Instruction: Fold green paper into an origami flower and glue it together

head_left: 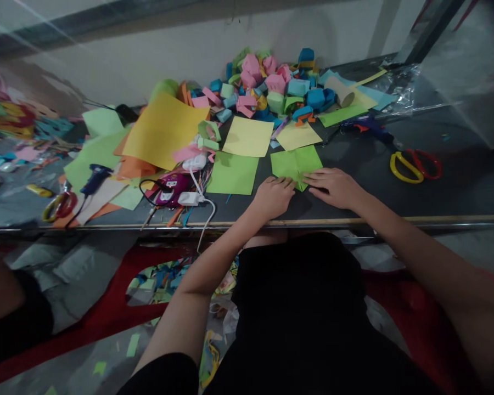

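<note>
A light green square of paper [290,163] lies in front of me near the table's front edge, with a crease down its middle and its near corners folded inward. At its near left side, my left hand [274,196] is closed on the paper's edge, fingers bent and together. My right hand [332,186] rests on the near right side, its fingers stretched out flat with the thumb apart. Just left of them is another green sheet [233,173]. Behind lie a pale yellow sheet [249,136] and a second yellow sheet [298,135].
Folded paper pieces [275,85] are heaped at the back. Red-and-yellow scissors [414,165] and a blue glue gun [370,125] lie right. Left are a purple power strip [173,187] with cords, another glue gun [96,178] and a large yellow sheet [162,131].
</note>
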Motion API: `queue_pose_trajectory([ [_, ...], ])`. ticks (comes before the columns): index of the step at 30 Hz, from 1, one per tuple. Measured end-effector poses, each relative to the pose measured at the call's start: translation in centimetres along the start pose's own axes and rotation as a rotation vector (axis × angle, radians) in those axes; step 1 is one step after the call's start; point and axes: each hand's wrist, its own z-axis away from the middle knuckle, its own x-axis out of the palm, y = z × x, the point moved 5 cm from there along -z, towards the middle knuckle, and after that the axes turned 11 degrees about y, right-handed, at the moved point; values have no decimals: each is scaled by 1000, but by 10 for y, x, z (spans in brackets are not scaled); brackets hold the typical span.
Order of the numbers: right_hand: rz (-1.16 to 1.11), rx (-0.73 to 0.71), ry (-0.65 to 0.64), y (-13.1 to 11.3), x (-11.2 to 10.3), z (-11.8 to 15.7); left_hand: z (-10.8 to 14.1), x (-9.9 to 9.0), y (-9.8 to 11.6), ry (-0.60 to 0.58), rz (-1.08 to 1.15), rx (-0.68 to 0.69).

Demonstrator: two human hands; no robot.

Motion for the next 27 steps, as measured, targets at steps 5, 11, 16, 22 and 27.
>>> queue_pose_trajectory([
  [5,-31,71,16,9,3,-5,16,0,1,29,7,34],
  [11,-29,159,24,26,12,-24,22,6,-6,29,31,4],
  [16,-73,307,-35,41,14,-38,23,8,-4,39,26,-2],
  [22,-184,419,-27,43,18,-45,24,8,-4,52,30,13],
  [27,-213,475,67,43,24,-45,23,7,-4,25,14,35],
])
